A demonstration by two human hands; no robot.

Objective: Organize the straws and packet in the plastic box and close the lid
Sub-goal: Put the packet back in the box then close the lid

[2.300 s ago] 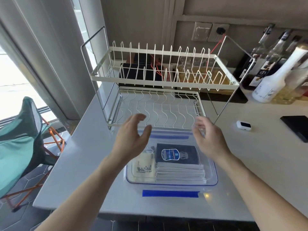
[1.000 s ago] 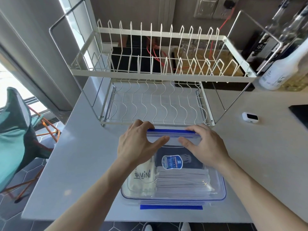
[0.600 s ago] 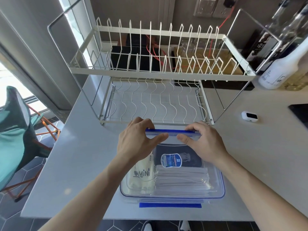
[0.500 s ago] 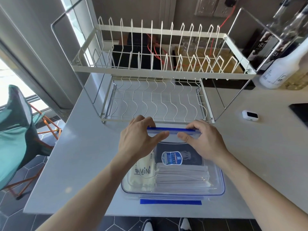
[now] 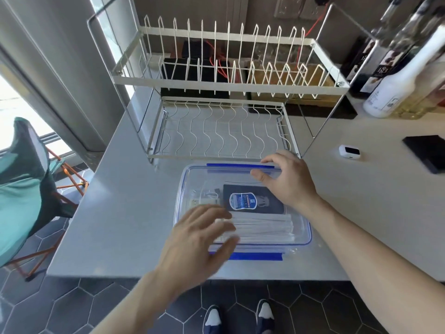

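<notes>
at bottom edge, two shoes (image 5: 238,318) on dark hexagon floor tiles (image 5: 72,307). just above, left hand (image 5: 199,239) spread flat, fingers loose and apart, grasping nothing, over near-left corner of plastic box (image 5: 302,227); touching lid or only hovering, cannot tell, a bit blurred. box on grey counter (image 5: 125,213), close to near edge. clear lid (image 5: 197,174) w/ blue rim lying on top of box; near blue clasp (image 5: 255,256) and far blue clasp (image 5: 231,165) both visible, latched or not cannot tell. seen through lid: bundle of white wrapped straws (image 5: 265,229) lying lengthwise left-right in near half, dark packet (image 5: 252,198) w/ blue label behind them in far half, small pale item at left partly hidden by left hand. right hand (image 5: 287,182) at far-right part of lid, fingers curled loose around far edge near far clasp, thumb on lid top, not clenched on anything. beyond box, white wire dish rack (image 5: 224,85), two levels, just behind far clasp. right of rack on counter: small white device (image 5: 349,151), black flat object (image 5: 427,153) at right edge, both well apart from box. far right, white bottle (image 5: 395,85) among other bottles. far left, beside counter, green folding chair (image 5: 21,182) w/ orange legs, near window.
</notes>
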